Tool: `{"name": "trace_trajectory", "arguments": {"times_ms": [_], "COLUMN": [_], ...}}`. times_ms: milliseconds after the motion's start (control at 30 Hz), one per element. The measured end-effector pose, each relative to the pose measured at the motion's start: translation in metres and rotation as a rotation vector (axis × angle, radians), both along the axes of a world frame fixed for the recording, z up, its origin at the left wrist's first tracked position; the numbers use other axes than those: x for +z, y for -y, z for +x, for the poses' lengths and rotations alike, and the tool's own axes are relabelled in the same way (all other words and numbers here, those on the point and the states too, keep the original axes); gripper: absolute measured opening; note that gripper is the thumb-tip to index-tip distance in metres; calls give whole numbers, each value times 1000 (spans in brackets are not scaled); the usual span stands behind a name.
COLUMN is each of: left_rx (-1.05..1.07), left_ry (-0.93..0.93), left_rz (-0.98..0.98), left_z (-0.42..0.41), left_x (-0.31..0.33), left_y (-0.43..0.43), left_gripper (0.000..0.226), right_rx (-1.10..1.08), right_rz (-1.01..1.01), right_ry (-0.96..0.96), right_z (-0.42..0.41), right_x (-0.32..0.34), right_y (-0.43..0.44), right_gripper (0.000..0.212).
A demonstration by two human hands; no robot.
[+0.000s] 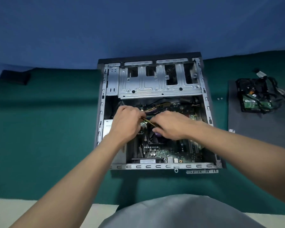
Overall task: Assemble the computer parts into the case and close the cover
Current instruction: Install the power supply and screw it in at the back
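cable bundle (148, 122) pinched between left grip (127, 123) and right grip (171, 126), inside case (155, 166)

No writing is legible in this view. A pale label (147, 161) at the near inside edge of the case (155, 166) and a small sticker (231, 130) on the grey panel (253, 129) at right are too blurred.

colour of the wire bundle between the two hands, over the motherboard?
Yellow and black. The wire bundle shows best in the head view.
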State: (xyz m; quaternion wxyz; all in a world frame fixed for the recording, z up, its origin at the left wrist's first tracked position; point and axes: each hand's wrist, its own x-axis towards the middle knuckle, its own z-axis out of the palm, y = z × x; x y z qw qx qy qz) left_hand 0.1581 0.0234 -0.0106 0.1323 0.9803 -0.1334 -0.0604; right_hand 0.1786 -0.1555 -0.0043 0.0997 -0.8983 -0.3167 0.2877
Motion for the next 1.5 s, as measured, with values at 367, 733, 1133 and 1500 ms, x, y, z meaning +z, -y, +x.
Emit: {"name": "trace_trajectory", "arguments": {"times_ms": [367, 733, 1133, 1500], "left_rx": [174, -109, -665, -726], "left_ry": [97, 424, -377, -581], "left_rz": [186, 106, 768, 924], "left_z": [-50, -73, -33, -27], "left_x": [-9, -9, 14, 18], "left_y": [-44, -27, 4, 18], "left_gripper": [52, 17, 29, 35], "right_rx": [25, 218, 140, 262], "right_rz": [226, 91, 197, 193], "right_ry": [-273, -97, -367, -241], "right_z": [-23, -2, 18, 12], "right_x": [-1, -15, -10, -27], "right_y": [-25, -43, -28, -33], "right_gripper": [47, 18, 24, 6]}}
